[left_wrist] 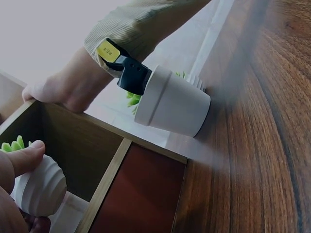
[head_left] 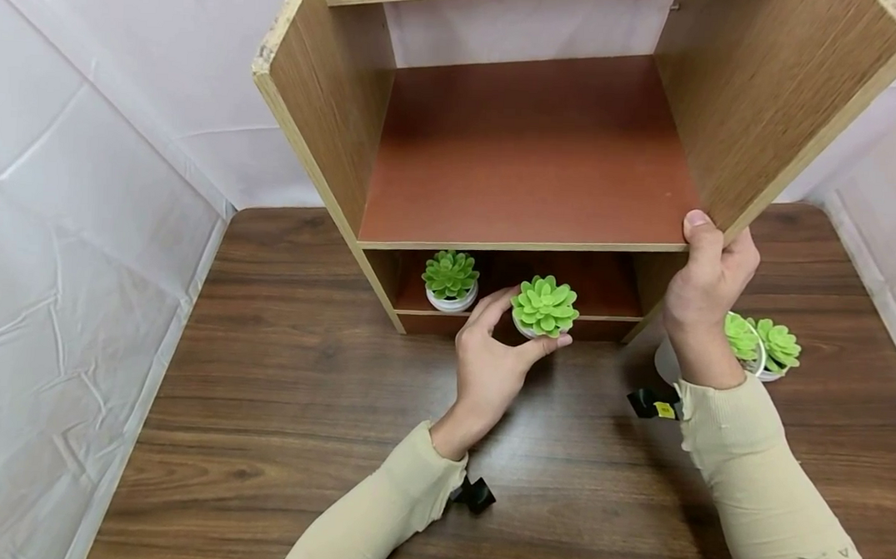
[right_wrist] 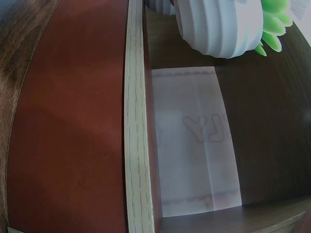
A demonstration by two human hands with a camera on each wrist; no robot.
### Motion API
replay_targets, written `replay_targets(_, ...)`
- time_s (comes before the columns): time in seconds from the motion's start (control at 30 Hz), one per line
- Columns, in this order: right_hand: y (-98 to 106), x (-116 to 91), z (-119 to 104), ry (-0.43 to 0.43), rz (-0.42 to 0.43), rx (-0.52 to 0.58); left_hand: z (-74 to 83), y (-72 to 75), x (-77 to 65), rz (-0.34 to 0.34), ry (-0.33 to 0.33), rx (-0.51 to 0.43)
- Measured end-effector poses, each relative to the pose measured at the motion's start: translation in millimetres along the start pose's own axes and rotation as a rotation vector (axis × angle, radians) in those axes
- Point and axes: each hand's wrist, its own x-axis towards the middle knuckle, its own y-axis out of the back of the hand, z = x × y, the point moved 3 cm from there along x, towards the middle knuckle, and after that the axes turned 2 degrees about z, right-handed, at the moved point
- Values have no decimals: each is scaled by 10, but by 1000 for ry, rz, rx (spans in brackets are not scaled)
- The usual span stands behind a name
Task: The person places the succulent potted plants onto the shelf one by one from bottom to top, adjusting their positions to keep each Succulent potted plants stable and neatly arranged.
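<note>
In the head view, a potted succulent (head_left: pixel 544 304) is pinched between thumb and fingers of the left hand (head_left: pixel 492 361), at the front of the lower shelf (head_left: pixel 605 296). A second plant (head_left: pixel 451 275) is seated there toward nine o'clock; its leaves should be given room. Toward three o'clock, the side panel (head_left: pixel 801 103) is gripped by the right hand (head_left: pixel 711 278), a useful brace.

In the left wrist view, the pot is seen at eight o'clock, and is best kept level.

In the right wrist view, it is seen at one o'clock; whether the front edge (right_wrist: pixel 137 121) is touched cannot be told, so clearance should be allowed.
</note>
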Motion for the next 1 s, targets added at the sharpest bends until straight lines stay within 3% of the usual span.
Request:
replay_targets(0.2,11,3,3,20,-8,-23,-59,-42,10,1,-19,10)
replay_targets(0.7,-1,7,-5,13,-17,-10,45,-124,37,2,-36,29)
replay_targets(0.77,0,6,-6,14,-14,-10,3,-145,46,-1,-39,43)
replay_targets(1.0,-1,3,-6,13,-12,-15,18,-167,65,-2,-6,58)
